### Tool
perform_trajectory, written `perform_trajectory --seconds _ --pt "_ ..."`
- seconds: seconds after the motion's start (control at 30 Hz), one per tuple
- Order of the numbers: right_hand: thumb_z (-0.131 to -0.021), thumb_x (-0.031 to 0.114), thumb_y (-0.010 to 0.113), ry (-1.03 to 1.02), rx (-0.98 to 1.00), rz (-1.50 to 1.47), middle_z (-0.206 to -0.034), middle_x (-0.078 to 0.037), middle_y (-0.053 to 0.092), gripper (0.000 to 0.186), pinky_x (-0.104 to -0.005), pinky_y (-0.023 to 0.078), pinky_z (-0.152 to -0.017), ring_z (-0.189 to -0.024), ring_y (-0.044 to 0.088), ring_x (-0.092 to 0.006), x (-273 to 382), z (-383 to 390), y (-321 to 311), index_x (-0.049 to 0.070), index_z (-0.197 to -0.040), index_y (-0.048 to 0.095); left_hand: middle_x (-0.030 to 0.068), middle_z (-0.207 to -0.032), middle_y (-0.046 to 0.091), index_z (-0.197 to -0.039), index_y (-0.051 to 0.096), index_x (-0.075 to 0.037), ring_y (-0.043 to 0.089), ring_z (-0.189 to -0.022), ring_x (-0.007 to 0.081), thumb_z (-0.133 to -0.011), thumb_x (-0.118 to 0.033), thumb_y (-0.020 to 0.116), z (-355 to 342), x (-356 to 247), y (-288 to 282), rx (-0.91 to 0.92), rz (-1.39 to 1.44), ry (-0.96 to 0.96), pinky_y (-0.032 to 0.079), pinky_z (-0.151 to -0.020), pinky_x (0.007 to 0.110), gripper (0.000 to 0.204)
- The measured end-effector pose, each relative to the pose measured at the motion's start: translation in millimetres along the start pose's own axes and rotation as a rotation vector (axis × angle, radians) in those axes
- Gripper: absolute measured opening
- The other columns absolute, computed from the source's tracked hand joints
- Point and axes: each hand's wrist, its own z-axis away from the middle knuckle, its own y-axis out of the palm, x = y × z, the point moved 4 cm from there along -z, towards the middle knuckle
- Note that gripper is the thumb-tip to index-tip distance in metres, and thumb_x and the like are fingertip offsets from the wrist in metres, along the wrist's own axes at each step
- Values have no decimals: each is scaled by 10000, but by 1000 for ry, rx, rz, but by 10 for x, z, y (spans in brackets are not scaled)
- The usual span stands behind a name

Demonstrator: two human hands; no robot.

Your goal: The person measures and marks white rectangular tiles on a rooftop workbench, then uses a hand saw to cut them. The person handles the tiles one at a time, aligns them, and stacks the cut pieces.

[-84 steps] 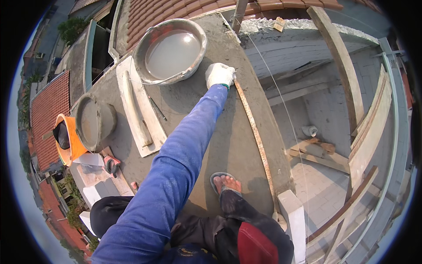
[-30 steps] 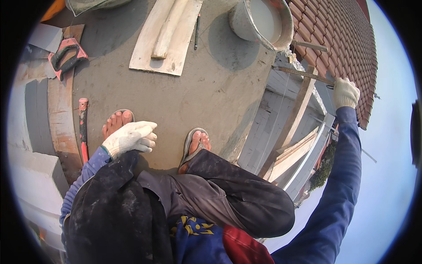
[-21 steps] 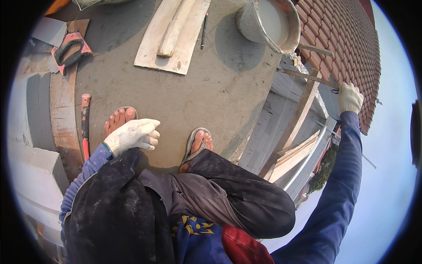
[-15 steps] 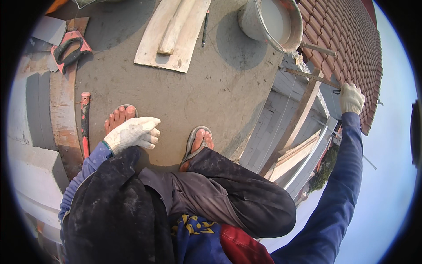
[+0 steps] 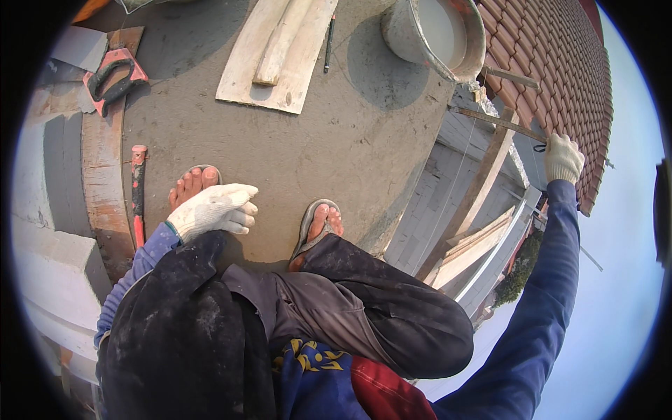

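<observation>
One long, thin, worn brown measuring strip [image 5: 521, 129] reaches out over the slab's right edge, sloping across in front of a rough wooden beam [image 5: 483, 185]. Its outer end meets the right hand [image 5: 564, 158], white-gloved, raised on an outstretched arm, with fingers curled tightly around that end. A small dark loop [image 5: 539, 148] hangs just beside the knuckles. Behind the hand lies a brown-red tiled roof [image 5: 553, 77].

The left hand [image 5: 213, 211], in a soiled white knit glove, lies by the bent left knee, above the left foot; it is relaxed, its fingers loosely extended and slightly bent.

On the grey concrete slab [image 5: 336, 147], near the strip's inner end, stands a grey, mortar-crusted bucket [image 5: 406, 35] of cloudy liquid. Farther left are a slim black pencil [image 5: 329, 45] and a pale flat board [image 5: 294, 94] bearing a wooden batten [image 5: 283, 42]. Near the left hand lies a red-and-black tool handle [image 5: 138, 185]; beyond it, a saw with a red-and-black grip [image 5: 138, 68], then pale rectangular blocks [image 5: 52, 269].
</observation>
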Motion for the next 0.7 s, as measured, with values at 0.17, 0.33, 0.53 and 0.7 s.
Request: perform_trajectory --seconds 0.17,0.33,0.53,0.7 --pt "-1020 291 686 -15 -17 0 -1098 -69 806 186 -482 637 -850 -1080 793 -298 -14 -4 35 162 -1031 820 84 -1171 663 -1505 639 -164 726 -1054 253 -1151 -386 596 1 -2 8 1 10 -3 614 -908 426 420" --pt "-1026 297 684 -16 -9 13 -1105 -69 809 191 -481 637 -852 -1082 793 -295 8 -14 7 164 -1037 822 97 -1209 669 -1522 627 -152 732 -1075 260 -1157 -385 597 -8 25 18 -6 23 -9 619 -930 429 435" --pt "-1018 288 691 -12 -13 3 -1084 -70 812 187 -475 638 -854 -1075 796 -294 21 1 -50 168 -1031 834 113 -1254 677 -1543 611 -136 739 -1101 269 -1163 -383 598 7 24 19 -14 32 -8 624 -956 432 453" --pt "-1012 285 699 -10 -11 6 -1087 -69 812 181 -474 640 -856 -1074 796 -293 29 12 -71 169 -1029 837 127 -1291 684 -1560 599 -123 745 -1123 277 -1168 -381 598 5 31 11 -21 41 -12 629 -978 435 469"
